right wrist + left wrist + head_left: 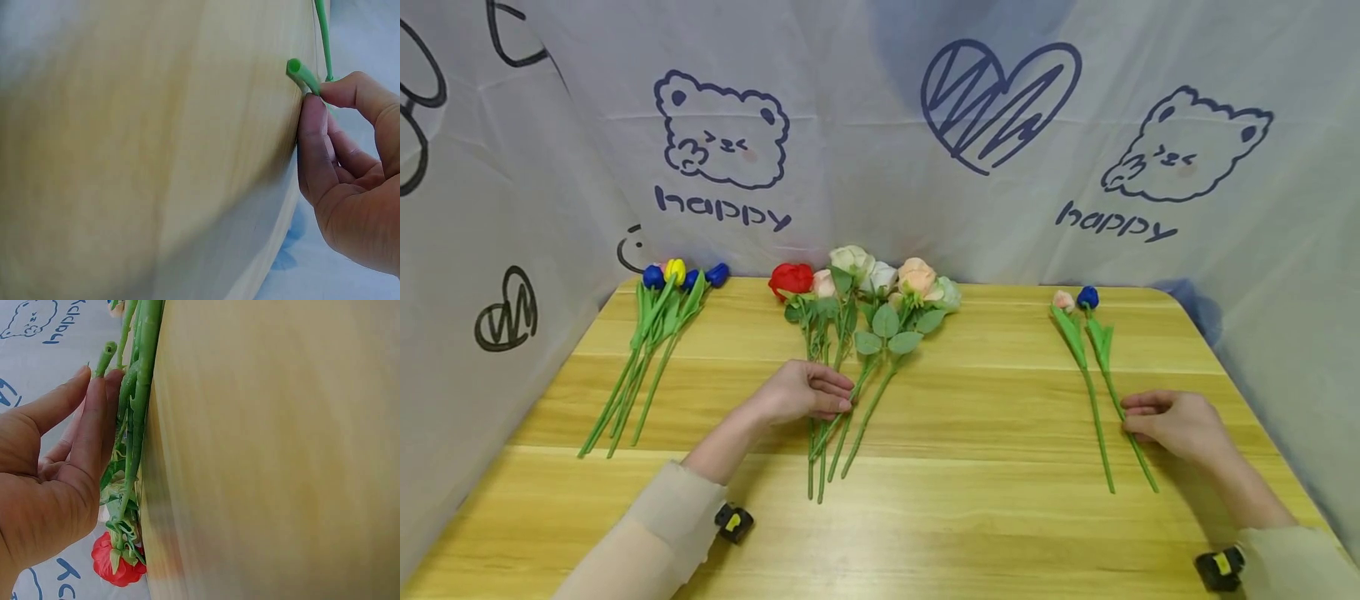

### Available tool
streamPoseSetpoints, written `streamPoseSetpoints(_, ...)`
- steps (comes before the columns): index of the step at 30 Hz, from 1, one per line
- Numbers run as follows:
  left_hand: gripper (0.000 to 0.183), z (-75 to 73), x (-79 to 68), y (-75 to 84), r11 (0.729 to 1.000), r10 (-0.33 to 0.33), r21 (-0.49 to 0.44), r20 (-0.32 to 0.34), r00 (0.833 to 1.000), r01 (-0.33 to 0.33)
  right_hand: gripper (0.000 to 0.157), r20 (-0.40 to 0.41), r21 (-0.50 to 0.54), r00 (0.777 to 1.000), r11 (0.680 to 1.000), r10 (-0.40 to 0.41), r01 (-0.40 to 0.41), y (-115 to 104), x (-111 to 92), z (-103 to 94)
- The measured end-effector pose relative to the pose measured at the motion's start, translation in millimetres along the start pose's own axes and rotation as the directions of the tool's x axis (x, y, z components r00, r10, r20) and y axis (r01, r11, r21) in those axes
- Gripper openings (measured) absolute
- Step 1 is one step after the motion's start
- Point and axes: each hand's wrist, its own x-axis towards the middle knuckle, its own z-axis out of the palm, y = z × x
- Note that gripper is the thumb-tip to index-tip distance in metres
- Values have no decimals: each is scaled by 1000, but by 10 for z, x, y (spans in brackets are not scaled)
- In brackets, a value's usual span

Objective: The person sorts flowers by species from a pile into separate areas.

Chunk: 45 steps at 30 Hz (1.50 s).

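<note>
In the middle of the table lies a bunch of artificial roses in red, cream, white and peach. My left hand pinches one rose stem between thumb and fingertips, its cut end showing in the left wrist view; the other stems lie beside it. At the right, a blue tulip and a pale pink tulip lie side by side. The blue tulip's stem is pinched by the thumb and fingers of my right hand, near its lower part.
Several tulips, mostly blue with a yellow one, lie in a bunch at the left of the wooden table. A pale cloth with bear and heart drawings hangs behind the table and along its sides.
</note>
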Motion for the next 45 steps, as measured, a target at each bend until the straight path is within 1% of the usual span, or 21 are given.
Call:
streamPoseSetpoints(3,33,-6,-12,-1,1000,6,5,2,1000,-6,47,5,0,1000,1000,8,-8,-4,-6,-6)
streamPoseSetpoints(9,35,-12,-27,-4,1000,15,-6,2,1000,-15,53,43,2,999,1000,-3,3,10,-7,-26)
streamPoseSetpoints(15,36,-21,-37,-12,999,24,-24,5,1000,-23,53,58,53,998,999,-10,7,45,3,-16)
streamPoseSetpoints(21,38,-21,-54,8,999,41,-13,-5,999,-41,58,34,102,999,995,-15,11,6,-38,13)
streamPoseSetpoints(27,42,-1,-78,75,997,74,-13,-24,997,-74,58,-3,123,999,992,-42,42,-140,-92,66)
streamPoseSetpoints(30,45,52,-78,142,995,86,-49,-30,996,-88,57,-24,143,998,988,-60,63,-255,-107,104)
streamPoseSetpoints(34,47,161,-57,261,987,124,-96,-24,992,-126,54,-72,217,992,969,-103,116,-454,-130,186)
streamPoseSetpoints(39,45,329,-1,383,963,228,-145,9,974,-225,49,-113,321,980,927,-166,194,-724,-180,367)
streamPoseSetpoints(41,45,404,28,431,951,264,-171,16,964,-257,47,-120,348,977,914,-175,207,-829,-189,465)
streamPoseSetpoints(45,40,564,85,531,927,315,-221,13,949,-304,42,-126,394,974,891,-190,225,-1039,-202,679)
